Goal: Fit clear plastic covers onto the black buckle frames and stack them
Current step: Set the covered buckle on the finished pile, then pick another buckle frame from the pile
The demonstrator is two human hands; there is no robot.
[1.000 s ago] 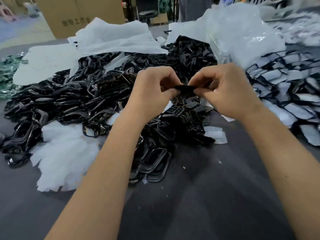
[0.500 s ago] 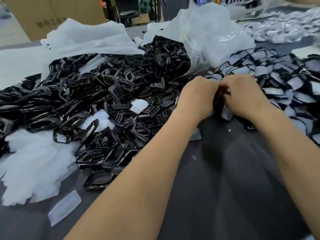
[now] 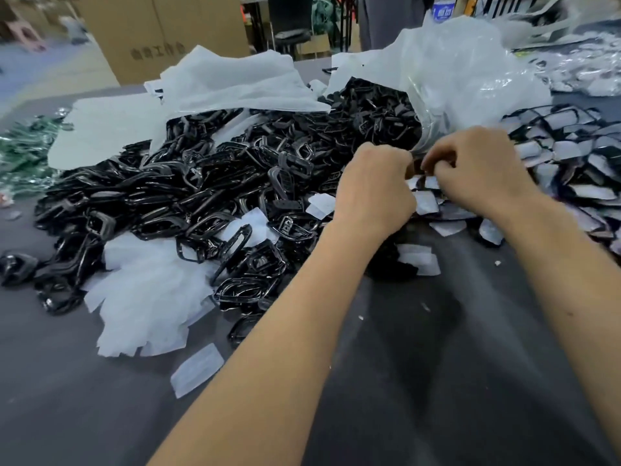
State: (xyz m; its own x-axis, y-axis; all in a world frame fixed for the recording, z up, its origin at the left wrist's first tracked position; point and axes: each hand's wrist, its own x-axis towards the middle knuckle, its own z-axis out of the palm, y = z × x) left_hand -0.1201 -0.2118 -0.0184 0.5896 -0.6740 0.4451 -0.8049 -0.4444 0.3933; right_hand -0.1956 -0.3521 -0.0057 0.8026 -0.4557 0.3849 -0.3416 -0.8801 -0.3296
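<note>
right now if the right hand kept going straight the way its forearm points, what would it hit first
Probably the clear plastic bag spilling black buckle frames, just beyond the right hand. The hand hides the nearer ground and depth is unclear, so the covered frames beside it may come first.

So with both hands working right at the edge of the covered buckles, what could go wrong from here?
1. The left hand and right hand hide whatever they are pinching, so a badly seated cover could go unnoticed.
2. The finished covered buckles lie in a loose overlapping spread, which a wrist could knock apart.
3. The pile of bare black frames reaches almost to that spread, with loose clear covers between, so finished and unfinished pieces might mix.
</note>
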